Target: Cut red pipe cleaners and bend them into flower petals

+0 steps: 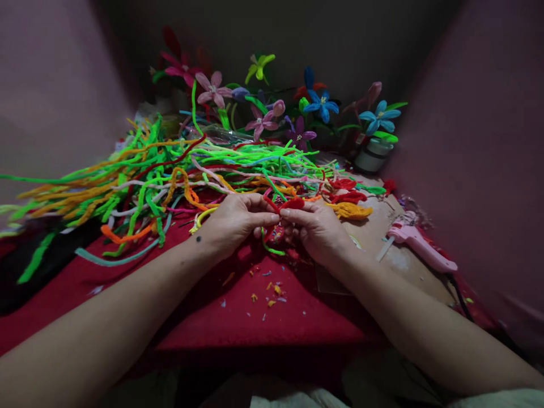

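Note:
My left hand (236,221) and my right hand (317,229) meet at the middle of the red cloth (255,317), fingers pinched together. Both grip a red pipe cleaner (291,203) bent into a small loop between the fingertips. A green pipe cleaner (272,248) curls just under my hands. Beyond my fingers spreads a big heap of pipe cleaners (170,170) in green, orange, red and pink. Finished red petal shapes (346,190) and a yellow one (352,211) lie to the right of the heap.
Pipe cleaner flowers (263,119) in pink, purple, blue and green stand at the back, some in a white jar (373,154). A pink glue gun (419,243) rests on brown cardboard (382,266) at the right. Small trimmings (267,292) litter the cloth.

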{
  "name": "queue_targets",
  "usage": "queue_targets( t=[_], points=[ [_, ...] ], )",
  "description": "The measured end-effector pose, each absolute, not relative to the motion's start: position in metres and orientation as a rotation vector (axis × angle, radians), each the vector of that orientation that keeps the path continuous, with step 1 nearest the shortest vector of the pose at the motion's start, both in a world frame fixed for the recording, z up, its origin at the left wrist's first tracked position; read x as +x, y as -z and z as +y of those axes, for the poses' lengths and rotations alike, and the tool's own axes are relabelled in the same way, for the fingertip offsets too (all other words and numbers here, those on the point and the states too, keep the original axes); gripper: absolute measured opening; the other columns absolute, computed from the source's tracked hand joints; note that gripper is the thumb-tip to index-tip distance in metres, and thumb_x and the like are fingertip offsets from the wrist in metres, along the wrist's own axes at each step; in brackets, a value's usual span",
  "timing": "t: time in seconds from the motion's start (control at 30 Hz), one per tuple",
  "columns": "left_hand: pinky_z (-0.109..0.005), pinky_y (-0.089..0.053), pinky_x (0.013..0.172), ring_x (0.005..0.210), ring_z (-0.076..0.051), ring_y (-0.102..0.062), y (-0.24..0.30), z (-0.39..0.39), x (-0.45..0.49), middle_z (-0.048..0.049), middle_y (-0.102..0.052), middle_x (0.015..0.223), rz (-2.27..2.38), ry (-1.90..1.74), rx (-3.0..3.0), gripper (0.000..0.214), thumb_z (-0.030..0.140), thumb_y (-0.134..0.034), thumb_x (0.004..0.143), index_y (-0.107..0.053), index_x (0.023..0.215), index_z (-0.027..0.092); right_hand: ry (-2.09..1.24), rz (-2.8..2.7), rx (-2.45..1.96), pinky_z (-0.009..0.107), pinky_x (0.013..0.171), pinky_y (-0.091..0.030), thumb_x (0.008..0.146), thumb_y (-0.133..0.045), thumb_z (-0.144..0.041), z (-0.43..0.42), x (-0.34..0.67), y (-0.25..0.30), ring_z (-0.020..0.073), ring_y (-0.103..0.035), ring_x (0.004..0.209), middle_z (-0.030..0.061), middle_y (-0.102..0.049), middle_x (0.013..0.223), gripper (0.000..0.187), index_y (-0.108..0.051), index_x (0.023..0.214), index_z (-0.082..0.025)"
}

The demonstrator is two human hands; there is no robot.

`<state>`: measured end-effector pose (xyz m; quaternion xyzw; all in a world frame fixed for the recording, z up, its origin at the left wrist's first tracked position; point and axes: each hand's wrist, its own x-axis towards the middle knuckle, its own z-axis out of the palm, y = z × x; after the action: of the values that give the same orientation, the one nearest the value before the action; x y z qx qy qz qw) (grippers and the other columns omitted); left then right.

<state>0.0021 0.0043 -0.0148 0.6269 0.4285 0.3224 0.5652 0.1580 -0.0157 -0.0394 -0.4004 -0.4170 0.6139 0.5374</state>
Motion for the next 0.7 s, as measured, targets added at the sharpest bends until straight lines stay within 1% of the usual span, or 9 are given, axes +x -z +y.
queue_targets(
  t=[0.13, 0.33, 0.47, 0.6, 0.7],
  points=[
    [-0.018, -0.028, 0.042, 0.042, -0.005, -0.041, 0.015, 0.003, 0.005, 0.0047, -0.052, 0.050, 1.022, -0.780, 1.474, 0.006, 0.017, -0.062, 0.069, -0.062, 0.073, 0.013, -1.324, -1.163, -1.092, 0.021, 0.041, -0.039, 0.068, -0.064, -0.022, -0.018, 0.157, 0.036, 0.0084, -0.048, 0.040, -0.0023, -0.056, 0.048, 0.012, -0.060, 0.061, -0.013],
    [-0.018, -0.031, 0.044, 0.044, -0.004, -0.042, 0.017, 0.001, 0.007, 0.0046, -0.054, 0.054, 1.074, -0.830, 1.479, 0.007, 0.016, -0.063, 0.067, -0.061, 0.073, 0.012, -1.191, -1.291, -1.231, 0.020, 0.040, -0.037, 0.071, -0.062, -0.025, -0.021, 0.156, 0.029, 0.0082, -0.049, 0.040, -0.0024, -0.057, 0.048, 0.014, -0.059, 0.062, -0.014],
    [-0.019, -0.034, 0.048, 0.048, -0.005, -0.046, 0.017, 0.001, 0.005, 0.0038, -0.057, 0.059, 1.006, -0.850, 1.477, 0.011, 0.017, -0.064, 0.067, -0.062, 0.077, 0.014, -1.126, -1.381, -1.263, 0.019, 0.039, -0.035, 0.072, -0.061, -0.025, -0.021, 0.158, 0.028, 0.0073, -0.047, 0.040, -0.0026, -0.057, 0.048, 0.014, -0.062, 0.065, -0.013],
    [-0.020, -0.037, 0.051, 0.051, -0.007, -0.048, 0.015, 0.000, 0.006, 0.0036, -0.057, 0.060, 0.996, -0.880, 1.543, 0.014, 0.022, -0.067, 0.065, -0.061, 0.074, 0.014, -1.131, -1.378, -1.223, 0.019, 0.040, -0.035, 0.072, -0.060, -0.022, -0.022, 0.158, 0.027, 0.0069, -0.047, 0.040, -0.0033, -0.055, 0.047, 0.012, -0.062, 0.062, -0.014],
    [-0.023, -0.042, 0.059, 0.061, -0.010, -0.054, 0.018, -0.002, 0.006, 0.0005, -0.062, 0.066, 1.026, -0.988, 1.768, 0.009, 0.023, -0.062, 0.071, -0.062, 0.074, 0.014, -1.225, -1.259, -1.166, 0.020, 0.038, -0.034, 0.070, -0.060, -0.022, -0.023, 0.157, 0.028, 0.0070, -0.045, 0.037, -0.0036, -0.054, 0.046, 0.014, -0.059, 0.058, -0.015]
  ],
)
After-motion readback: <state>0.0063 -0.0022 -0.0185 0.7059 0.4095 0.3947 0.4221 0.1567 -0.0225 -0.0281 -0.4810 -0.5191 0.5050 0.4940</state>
